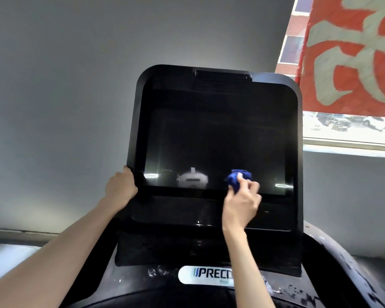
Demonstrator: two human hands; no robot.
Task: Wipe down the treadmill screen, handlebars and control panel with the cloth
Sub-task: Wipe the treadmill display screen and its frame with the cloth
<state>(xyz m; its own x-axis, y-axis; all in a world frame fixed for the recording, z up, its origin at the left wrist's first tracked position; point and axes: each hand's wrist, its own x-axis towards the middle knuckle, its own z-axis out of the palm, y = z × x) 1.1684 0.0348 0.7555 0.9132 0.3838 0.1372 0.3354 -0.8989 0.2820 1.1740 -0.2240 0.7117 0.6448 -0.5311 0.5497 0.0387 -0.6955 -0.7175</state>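
The treadmill's big black screen (218,141) fills the middle of the view, dark and glossy, with reflections along its lower edge. My right hand (242,202) grips a bunched blue cloth (237,177) and presses it against the lower right part of the glass. My left hand (120,185) holds the console's lower left edge, fingers wrapped round the black frame. Below the screen lies the dark control panel (187,247). A worn, flaking black handlebar (333,263) curves down at the lower right.
A silver brand badge (206,274) sits under the panel. A grey wall (65,96) stands behind the console. At the upper right, a red banner (351,52) hangs over a window (342,130) with a white sill.
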